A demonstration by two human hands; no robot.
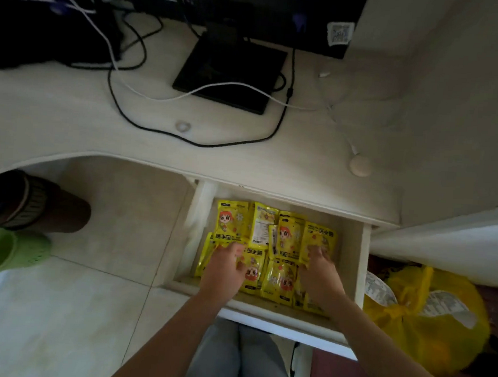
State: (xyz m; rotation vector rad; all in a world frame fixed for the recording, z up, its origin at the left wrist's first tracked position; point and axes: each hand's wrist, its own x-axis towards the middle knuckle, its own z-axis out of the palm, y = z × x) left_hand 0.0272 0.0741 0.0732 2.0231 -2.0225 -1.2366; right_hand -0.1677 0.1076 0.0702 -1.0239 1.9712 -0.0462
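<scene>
We see yellow printed plastic packets [231,219] lying in the open white drawer [278,314] under the desk [71,113] | left grip [225,267] seemingly curled on one, blurred | right grip [320,270] spread flat, pressing others

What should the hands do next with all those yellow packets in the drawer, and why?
Probably press the yellow packets flatter and nudge them into neat rows. They lie crooked and overlapping in the open drawer, and the left hand and the right hand both lie on top of them. Whether either hand grips a packet is too blurred to tell.
</scene>
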